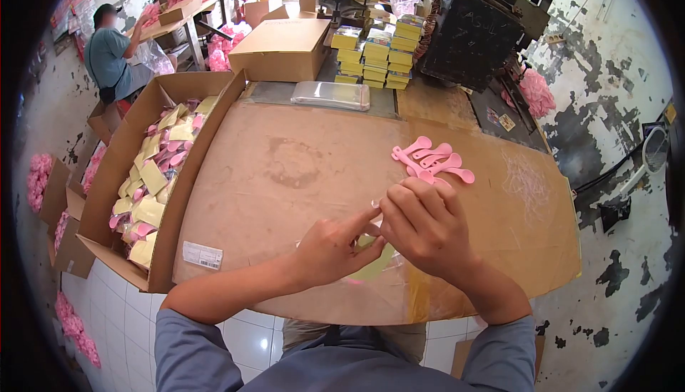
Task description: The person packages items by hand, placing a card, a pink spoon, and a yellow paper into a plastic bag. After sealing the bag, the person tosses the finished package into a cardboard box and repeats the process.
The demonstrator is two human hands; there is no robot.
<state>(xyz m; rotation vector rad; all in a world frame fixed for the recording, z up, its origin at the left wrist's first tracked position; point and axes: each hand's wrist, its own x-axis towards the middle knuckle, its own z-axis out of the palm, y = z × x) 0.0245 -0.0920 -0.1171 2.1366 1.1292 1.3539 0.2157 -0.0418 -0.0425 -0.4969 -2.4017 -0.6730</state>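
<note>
My left hand (330, 251) and my right hand (428, 231) meet above the front of the cardboard-covered table. Between them hangs a transparent plastic bag, mostly hidden by my fingers, with a pale yellow-green card (372, 267) showing through. A bit of pink shows at its lower end. My left thumb and index finger are closed on the bag's side. The fingers of my right hand are curled, pinching its upper edge. Just beyond my right hand lies a small pile of pink measuring spoons (434, 158), some partly covered by my knuckles.
An open carton (203, 131) at left holds many bagged cards and pink spoons. At the back stand a closed cardboard box (278, 46), a transparent plastic case (330, 95), stacks of yellow-edged cards (376, 53) and a black machine (467, 35). Another person (110, 57) sits far left.
</note>
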